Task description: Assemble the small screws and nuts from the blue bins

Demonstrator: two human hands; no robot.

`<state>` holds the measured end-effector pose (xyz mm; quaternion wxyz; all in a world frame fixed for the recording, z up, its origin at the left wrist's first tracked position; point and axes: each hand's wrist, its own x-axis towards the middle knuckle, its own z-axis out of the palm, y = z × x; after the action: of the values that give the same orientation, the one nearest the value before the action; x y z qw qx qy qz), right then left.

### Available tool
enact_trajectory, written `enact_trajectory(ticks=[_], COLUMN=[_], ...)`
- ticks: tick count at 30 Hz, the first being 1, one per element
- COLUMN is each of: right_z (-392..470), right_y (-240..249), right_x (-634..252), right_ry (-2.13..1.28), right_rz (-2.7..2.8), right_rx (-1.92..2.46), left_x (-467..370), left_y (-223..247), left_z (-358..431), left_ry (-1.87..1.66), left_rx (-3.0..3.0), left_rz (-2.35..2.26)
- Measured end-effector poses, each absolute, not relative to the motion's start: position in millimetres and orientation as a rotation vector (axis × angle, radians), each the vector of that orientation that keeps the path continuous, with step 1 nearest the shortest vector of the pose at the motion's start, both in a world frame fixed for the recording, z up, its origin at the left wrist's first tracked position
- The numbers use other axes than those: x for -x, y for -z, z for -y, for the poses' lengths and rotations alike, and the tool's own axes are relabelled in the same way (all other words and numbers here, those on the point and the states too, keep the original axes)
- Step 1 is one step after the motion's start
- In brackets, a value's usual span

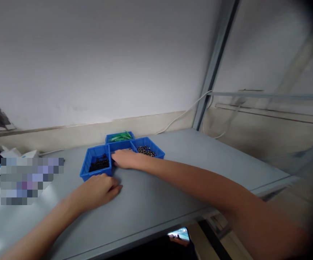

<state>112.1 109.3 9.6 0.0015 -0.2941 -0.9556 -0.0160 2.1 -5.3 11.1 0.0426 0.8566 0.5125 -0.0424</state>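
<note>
My left hand (99, 189) lies low over the grey table, just in front of a blue bin (82, 172) of small black parts (99, 163). Its fingers are curled under, with the thumb alongside; anything inside them is hidden. Further back, my right hand (125, 159) reaches to the front of a middle blue bin (118, 145), close to the black parts' bin. The fingertips of this hand are out of sight. To its right stands a blue bin (160, 153) with small shiny metal parts (145, 151).
Behind is a blue bin (108, 139) of green strip-like pieces (121, 136). A blurred-out patch (31, 180) and white items (11, 153) lie at left. A metal post (213, 65) rises at the table's right rear, near a white cable (182, 115). A lit phone (183, 234) shows below the front edge.
</note>
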Motion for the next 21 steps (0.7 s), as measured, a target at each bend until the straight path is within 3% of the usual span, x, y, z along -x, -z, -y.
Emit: enact_trajectory(ticks=[14,21], right_z=[-66,-69], right_y=[-2,-7], right_x=[-166,-174], right_ry=[0.18,-0.438], right_rz=[2.786,2.564], right_rx=[0.468,0.602], left_x=[-7,3], left_y=[-9,-3], left_z=[1,-6], left_ry=[-0.079,-0.202], left_rx=[-2.579,-2.55], left_rz=[-1.74,-1.782])
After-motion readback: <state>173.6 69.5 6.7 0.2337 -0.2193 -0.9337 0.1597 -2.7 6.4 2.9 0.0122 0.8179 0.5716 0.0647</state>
